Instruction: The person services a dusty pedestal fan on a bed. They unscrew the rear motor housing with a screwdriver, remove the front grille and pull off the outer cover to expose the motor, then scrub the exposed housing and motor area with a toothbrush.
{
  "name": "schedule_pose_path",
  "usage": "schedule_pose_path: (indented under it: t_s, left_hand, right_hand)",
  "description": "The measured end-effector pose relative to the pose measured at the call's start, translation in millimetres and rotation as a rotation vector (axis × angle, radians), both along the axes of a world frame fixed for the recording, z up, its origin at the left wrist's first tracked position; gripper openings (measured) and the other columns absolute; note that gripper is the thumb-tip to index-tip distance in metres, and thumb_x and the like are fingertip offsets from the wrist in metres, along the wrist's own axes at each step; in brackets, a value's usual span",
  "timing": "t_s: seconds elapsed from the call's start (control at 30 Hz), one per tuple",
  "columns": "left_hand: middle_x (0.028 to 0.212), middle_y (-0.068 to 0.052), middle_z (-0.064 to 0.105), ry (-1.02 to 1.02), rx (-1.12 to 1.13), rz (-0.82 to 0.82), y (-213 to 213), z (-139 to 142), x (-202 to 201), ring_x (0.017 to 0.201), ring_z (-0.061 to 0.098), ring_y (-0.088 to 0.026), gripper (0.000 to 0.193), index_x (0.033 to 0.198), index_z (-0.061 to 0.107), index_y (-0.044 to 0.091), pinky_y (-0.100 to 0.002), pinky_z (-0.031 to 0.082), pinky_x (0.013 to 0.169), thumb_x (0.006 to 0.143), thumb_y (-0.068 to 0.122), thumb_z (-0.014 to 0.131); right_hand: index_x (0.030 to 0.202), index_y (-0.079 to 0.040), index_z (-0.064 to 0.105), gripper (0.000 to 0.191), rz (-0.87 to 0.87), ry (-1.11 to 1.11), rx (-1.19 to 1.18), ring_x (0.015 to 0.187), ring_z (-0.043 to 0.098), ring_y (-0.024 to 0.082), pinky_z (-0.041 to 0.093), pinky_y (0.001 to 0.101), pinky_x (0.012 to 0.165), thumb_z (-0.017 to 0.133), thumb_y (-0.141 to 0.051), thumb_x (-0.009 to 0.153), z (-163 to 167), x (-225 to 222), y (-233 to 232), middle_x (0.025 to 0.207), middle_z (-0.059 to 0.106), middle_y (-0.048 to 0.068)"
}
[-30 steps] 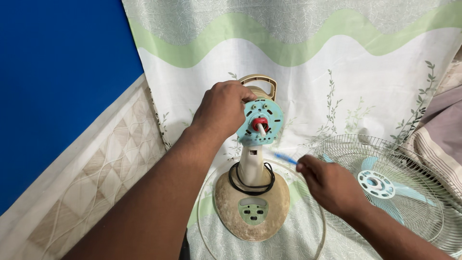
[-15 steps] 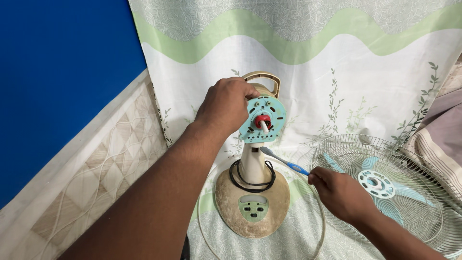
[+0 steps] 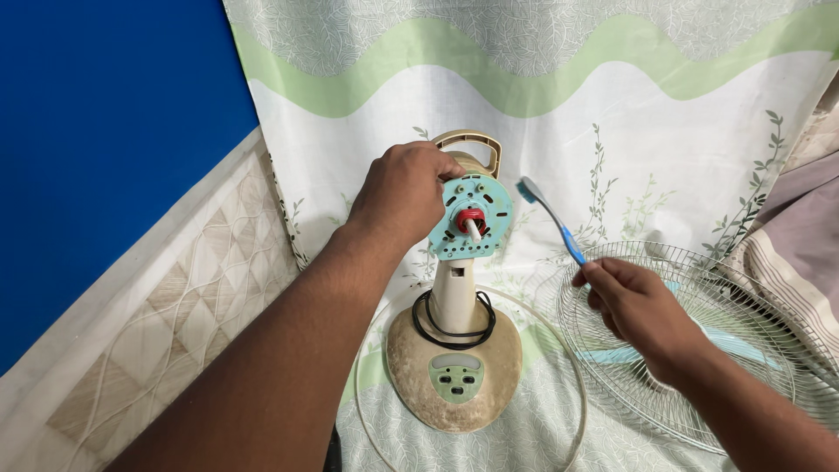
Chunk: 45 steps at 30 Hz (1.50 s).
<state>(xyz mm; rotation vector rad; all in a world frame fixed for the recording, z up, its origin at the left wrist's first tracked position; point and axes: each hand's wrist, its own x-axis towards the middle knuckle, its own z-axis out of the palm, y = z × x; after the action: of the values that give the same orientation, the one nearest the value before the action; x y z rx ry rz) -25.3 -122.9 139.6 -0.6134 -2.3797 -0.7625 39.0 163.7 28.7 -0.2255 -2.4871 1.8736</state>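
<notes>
Nearby, wire grille (image 3: pixel 699 350), black cord (image 3: pixel 453 325), patterned cloth (image 3: pixel 612 114)

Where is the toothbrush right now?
In the head view the toothbrush is right of centre, held up by the right hand, its blue bristle end close to the fan motor head but not touching it.

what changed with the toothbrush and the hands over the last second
The right hand drew back from the fan motor and tipped the blue toothbrush up, so its bristles now point upward, clear of the fan, instead of lying low by the stand's neck. The left hand kept its grip on the motor head. The fan base and wire guard lie as before.
</notes>
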Motion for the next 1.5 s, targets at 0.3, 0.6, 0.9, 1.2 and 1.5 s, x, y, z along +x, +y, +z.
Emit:
schedule_pose_path:
  t_s: [0.3, 0.6, 0.9, 1.2, 1.5]
  left_hand:
    - [0.112, -0.007, 0.074, -0.002, -0.018, 0.022, 0, 1, 0, 0.101, 0.072, -0.030, 0.032, 0.103, 0.080, 0.017, -0.042, 0.056, 0.091, 0.085, -0.003, 0.064]
    - [0.111, -0.007, 0.074, -0.003, -0.031, 0.024, 0, 2, 1, 0.102, 0.070, -0.031, 0.031, 0.104, 0.080, 0.018, -0.044, 0.055, 0.091, 0.086, -0.002, 0.064]
    - [0.112, -0.006, 0.074, -0.011, -0.040, 0.034, 2, 3, 1, 0.103, 0.071, -0.029, 0.032, 0.104, 0.080, 0.017, -0.042, 0.056, 0.092, 0.084, -0.004, 0.064]
    - [0.113, -0.007, 0.073, -0.056, -0.036, 0.056, 2, 5, 3, 0.104, 0.071, -0.029, 0.033, 0.106, 0.079, 0.017, -0.042, 0.055, 0.092, 0.086, -0.004, 0.064]
    - [0.113, -0.006, 0.074, -0.035, -0.027, 0.038, 1, 4, 4, 0.104, 0.071, -0.029, 0.033, 0.105, 0.080, 0.017, -0.042, 0.056, 0.092, 0.085, -0.004, 0.064]
  right_hand:
    - [0.117, -0.009, 0.075, 0.041, 0.007, 0.204, 0.589, 0.072, 0.065, 0.014, 0.051, 0.0348, 0.071, 0.049, -0.037, 0.102, 58, -4, -32, 0.080, 0.073, 0.006]
    - [0.116, -0.015, 0.078, 0.037, -0.029, 0.144, 0.809, 0.062, 0.064, 0.023, 0.050, 0.0419, 0.067, 0.051, -0.038, 0.102, 80, -11, -49, 0.068, 0.070, 0.011]
    - [0.121, -0.016, 0.074, 0.042, -0.099, -0.021, 0.709, 0.064, 0.059, 0.027, 0.049, 0.0455, 0.068, 0.046, -0.044, 0.106, 37, 0, -30, 0.071, 0.065, 0.017]
    - [0.116, -0.015, 0.075, 0.038, -0.126, 0.191, 0.866, 0.063, 0.069, 0.031, 0.052, 0.0475, 0.066, 0.051, -0.041, 0.103, 44, -9, -32, 0.070, 0.072, 0.015]
    - [0.122, -0.028, 0.075, 0.034, -0.179, 0.119, 1.079, 0.074, 0.076, 0.032, 0.060, 0.0481, 0.072, 0.053, -0.046, 0.103, 62, -11, -17, 0.086, 0.079, 0.011]
